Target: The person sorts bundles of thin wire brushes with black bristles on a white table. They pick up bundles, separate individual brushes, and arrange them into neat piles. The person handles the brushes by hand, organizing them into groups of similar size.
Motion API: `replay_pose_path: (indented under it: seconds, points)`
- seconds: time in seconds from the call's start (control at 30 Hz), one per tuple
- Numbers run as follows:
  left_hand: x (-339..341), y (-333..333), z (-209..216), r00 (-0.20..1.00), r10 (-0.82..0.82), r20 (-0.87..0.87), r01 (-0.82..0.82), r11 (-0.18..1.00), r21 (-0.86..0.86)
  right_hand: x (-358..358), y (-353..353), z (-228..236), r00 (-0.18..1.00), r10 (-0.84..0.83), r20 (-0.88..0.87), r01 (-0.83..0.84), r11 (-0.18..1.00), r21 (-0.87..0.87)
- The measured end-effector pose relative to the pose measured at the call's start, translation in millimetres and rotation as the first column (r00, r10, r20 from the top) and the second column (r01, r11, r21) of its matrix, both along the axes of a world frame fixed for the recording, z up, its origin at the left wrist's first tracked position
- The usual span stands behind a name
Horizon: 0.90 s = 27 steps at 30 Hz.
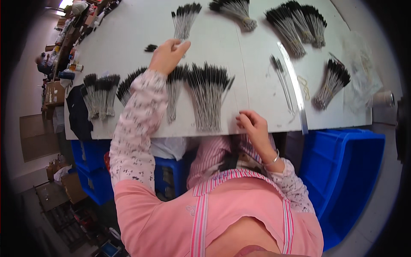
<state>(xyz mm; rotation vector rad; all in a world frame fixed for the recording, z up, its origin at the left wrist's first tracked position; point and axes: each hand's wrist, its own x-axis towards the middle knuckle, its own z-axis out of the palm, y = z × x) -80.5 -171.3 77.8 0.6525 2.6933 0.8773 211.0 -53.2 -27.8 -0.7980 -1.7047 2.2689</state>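
My left hand (168, 56) reaches to the far part of the table, its fingers closed round the lower end of a bundle of thin wire brushes (184, 25). The black bristle tips of that bundle point away from me. At the near table edge, my right hand (255, 129) has its fingers curled in. Whatever those fingers may hold is too small or hidden to make out. Just left of that hand lies a wide bundle of brushes (207, 103), black tips away from me. A narrower bundle (172, 100) lies beside it, partly behind my left sleeve.
More brush bundles lie at the left (101, 100), far middle (244, 17), far right (291, 34) and right (329, 88). A metal strip (293, 85) crosses the right side beside a few loose brushes (282, 81). Blue crates (338, 171) stand below the table.
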Motion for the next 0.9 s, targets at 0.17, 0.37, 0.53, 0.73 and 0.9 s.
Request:
replay_pose_path:
  seconds: [0.17, 0.37, 0.53, 0.73, 0.9]
  points:
    - [118.2, -50.0, -10.0, 0.998, -0.019, -0.057, 0.004, 0.965, -0.262, -6.3, -10.4, -7.2, 0.999, 0.040, -0.002, -0.040, 0.993, -0.110]
    - [164.1, -53.2, -73.8, 0.975, 0.087, 0.206, -0.080, 0.996, -0.040, -36.4, -26.7, -5.2, 0.997, 0.004, 0.083, 0.032, 0.902, -0.431]
    - [157.8, -39.7, -115.4, 0.795, -0.016, 0.607, -0.229, 0.918, 0.324, -57.9, -24.1, -26.5, 0.984, 0.106, 0.144, -0.082, 0.983, -0.164]
    - [158.1, -32.3, -99.4, 0.376, -0.209, 0.903, -0.585, 0.702, 0.406, -70.6, -22.6, -9.2, 0.988, 0.082, 0.127, -0.031, 0.932, -0.362]
    - [159.8, -33.5, -94.9, 0.238, -0.291, 0.927, -0.648, 0.664, 0.374, -67.3, -9.7, -2.1, 0.976, 0.209, 0.065, -0.166, 0.902, -0.399]
